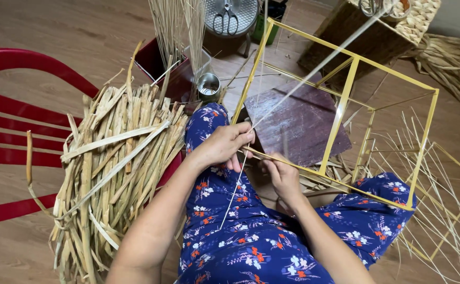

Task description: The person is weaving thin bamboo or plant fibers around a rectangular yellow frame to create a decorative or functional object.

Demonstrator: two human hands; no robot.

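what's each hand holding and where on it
Left hand pinches a thin pale strand beside the yellow frame; right hand grips the frame's near bar.

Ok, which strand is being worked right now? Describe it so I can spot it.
Start at the yellow frame over the lap. At its near rail, the left hand pinches one thin pale strand. Unlike the loose strands on the floor, it runs taut, diagonally toward the top right.

The scene is evenly and softly lit, bright enough to show colours clearly. Shadows are faint and short, pooling under the bundle of dried reeds (115, 173) at near left. A mild sheen lies on the wooden floor (72, 31) at far left. Focus is sharp in the middle. Wide-angle distortion bends the red chair (14, 131) and stretches the edges.
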